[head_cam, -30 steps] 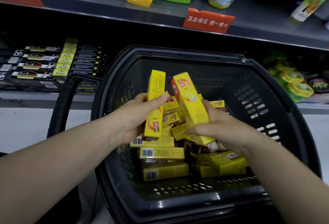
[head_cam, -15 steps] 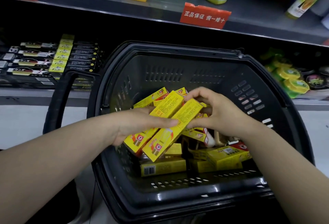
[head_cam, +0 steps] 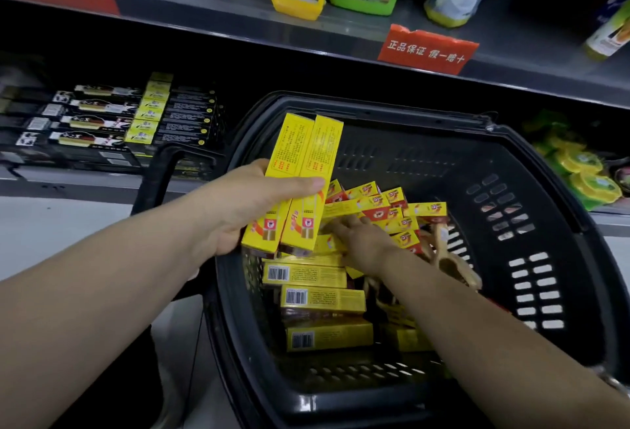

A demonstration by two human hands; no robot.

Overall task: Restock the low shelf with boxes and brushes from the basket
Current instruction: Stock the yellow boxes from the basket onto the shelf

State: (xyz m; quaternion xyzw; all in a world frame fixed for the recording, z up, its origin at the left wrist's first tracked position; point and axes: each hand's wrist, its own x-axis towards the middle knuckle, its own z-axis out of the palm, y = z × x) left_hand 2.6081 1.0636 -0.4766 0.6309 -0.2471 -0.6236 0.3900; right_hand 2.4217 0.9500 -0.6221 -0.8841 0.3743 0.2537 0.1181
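On my feed the left hand [head_cam: 245, 203] is clamped round two long yellow cardboard boxes [head_cam: 301, 176]. They are held side by side, the thumb lying across their fronts and the fingers curled behind them. The pair stands nearly upright just left of centre frame. Their upper ends rise in front of the basket's far rim and their red-printed lower ends hang over the pile.

Just right of those lower ends, the right hand [head_cam: 363, 237] lies palm down on the heap of loose yellow boxes [head_cam: 324, 299]. Its fingers [head_cam: 339, 224] are stretched forward and their tips are hidden by the held pair. I cannot tell whether they pinch anything.

The heap fills the floor of the black plastic shopping basket [head_cam: 375, 401], which takes up the centre and lower right of the frame. Some boxes lie barcode up. The pale wooden brushes [head_cam: 455, 266] lie against the heap's right side, beside the right forearm.

The basket's black handle [head_cam: 153, 186] hangs over its left side. Behind it, at middle left, the low grey shelf [head_cam: 68, 184] carries rows of flat black boxes [head_cam: 88, 121] with some yellow-fronted ones among them. Round yellow-green packs [head_cam: 579, 169] sit at the far right. Across the top runs an upper grey shelf [head_cam: 238, 2] with pouches and a red paper label [head_cam: 428, 50].
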